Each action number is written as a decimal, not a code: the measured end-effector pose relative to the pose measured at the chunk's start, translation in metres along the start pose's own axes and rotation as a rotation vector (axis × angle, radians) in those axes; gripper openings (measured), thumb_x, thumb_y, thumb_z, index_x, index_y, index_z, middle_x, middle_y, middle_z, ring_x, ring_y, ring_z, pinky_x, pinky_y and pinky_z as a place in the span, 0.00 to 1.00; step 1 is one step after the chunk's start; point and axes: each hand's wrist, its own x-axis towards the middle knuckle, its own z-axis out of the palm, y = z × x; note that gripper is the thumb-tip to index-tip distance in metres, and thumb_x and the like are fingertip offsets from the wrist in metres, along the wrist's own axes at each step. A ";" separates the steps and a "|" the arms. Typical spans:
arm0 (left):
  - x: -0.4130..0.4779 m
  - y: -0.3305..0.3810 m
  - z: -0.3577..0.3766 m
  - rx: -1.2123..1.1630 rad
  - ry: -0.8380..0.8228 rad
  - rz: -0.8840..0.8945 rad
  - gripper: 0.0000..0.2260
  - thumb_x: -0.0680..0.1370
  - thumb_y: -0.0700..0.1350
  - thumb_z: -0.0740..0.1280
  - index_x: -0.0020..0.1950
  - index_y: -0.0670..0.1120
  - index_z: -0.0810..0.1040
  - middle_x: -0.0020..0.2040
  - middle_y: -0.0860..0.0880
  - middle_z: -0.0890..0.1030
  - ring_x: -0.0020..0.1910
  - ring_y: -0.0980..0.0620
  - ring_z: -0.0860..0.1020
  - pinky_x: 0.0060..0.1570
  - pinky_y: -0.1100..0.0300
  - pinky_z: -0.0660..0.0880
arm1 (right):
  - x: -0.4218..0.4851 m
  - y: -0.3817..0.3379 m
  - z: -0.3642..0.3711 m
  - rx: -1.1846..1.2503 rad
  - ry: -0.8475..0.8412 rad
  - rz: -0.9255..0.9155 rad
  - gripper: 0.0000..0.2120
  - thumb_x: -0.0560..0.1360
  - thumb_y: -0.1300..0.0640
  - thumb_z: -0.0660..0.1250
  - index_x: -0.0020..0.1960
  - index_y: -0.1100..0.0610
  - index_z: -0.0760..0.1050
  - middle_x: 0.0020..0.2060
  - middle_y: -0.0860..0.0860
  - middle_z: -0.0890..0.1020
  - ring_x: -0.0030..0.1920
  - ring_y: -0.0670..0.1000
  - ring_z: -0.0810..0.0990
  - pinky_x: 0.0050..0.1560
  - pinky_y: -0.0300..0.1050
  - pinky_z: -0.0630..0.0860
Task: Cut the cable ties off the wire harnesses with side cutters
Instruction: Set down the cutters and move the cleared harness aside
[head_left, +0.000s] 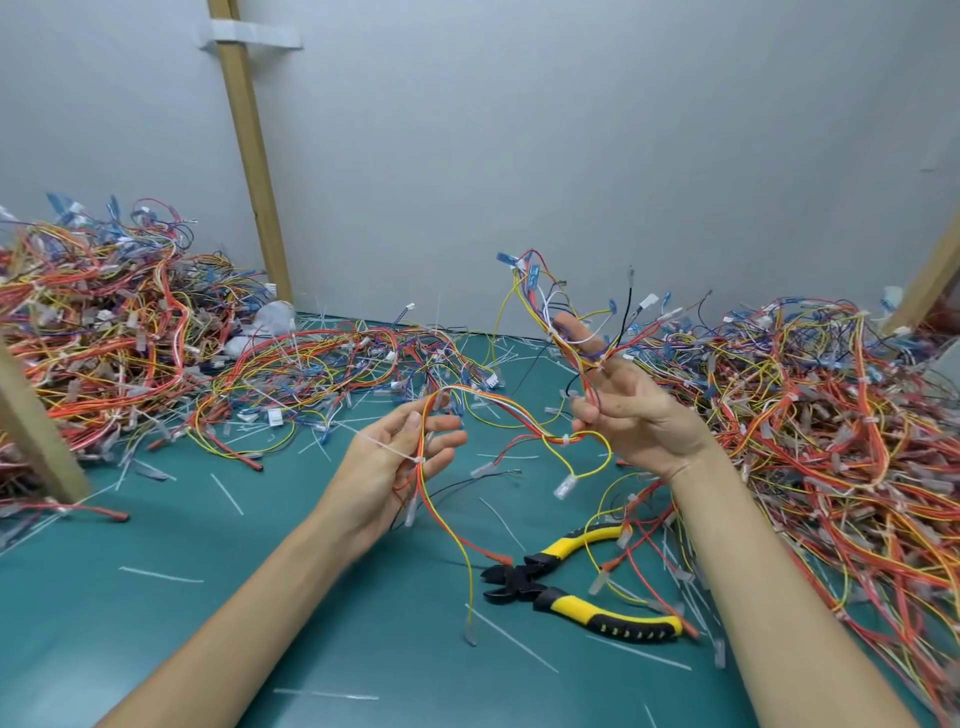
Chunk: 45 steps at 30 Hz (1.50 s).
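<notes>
Green table (156, 597). Left heap (104, 332) and right heap (831, 405) of wiring. Wire harness (498, 401) held above table centre: left hand (400, 462) pinches one end, right hand (639, 415) the other. Side cutters (571, 584) lie beneath, untouched. White cable tie (418, 460) at left palm.

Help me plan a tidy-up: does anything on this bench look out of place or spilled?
Yes. Cut tie offcuts lie strewn across the green mat, like spillage. The side cutters lie idle with loose wires draped over their handles, while the left hand and right hand both hold a harness.
</notes>
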 end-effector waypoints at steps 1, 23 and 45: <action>0.000 0.000 0.000 0.005 0.000 -0.001 0.10 0.82 0.40 0.58 0.57 0.43 0.77 0.45 0.48 0.85 0.42 0.54 0.84 0.36 0.67 0.79 | 0.000 0.000 0.000 0.001 -0.002 -0.001 0.38 0.68 0.62 0.76 0.74 0.54 0.65 0.61 0.47 0.78 0.37 0.47 0.75 0.47 0.43 0.79; 0.002 -0.006 -0.004 0.016 -0.009 -0.004 0.10 0.81 0.41 0.59 0.57 0.43 0.79 0.45 0.47 0.85 0.43 0.53 0.85 0.36 0.67 0.79 | 0.000 0.005 -0.004 0.099 -0.036 -0.007 0.38 0.68 0.66 0.75 0.74 0.53 0.67 0.55 0.52 0.75 0.37 0.49 0.75 0.46 0.46 0.78; -0.019 -0.014 0.018 0.561 -0.128 0.144 0.09 0.80 0.44 0.62 0.54 0.47 0.81 0.46 0.48 0.86 0.40 0.48 0.84 0.38 0.61 0.79 | 0.025 -0.062 -0.005 0.236 0.762 -0.176 0.15 0.79 0.74 0.52 0.47 0.57 0.71 0.37 0.50 0.73 0.35 0.46 0.72 0.30 0.33 0.73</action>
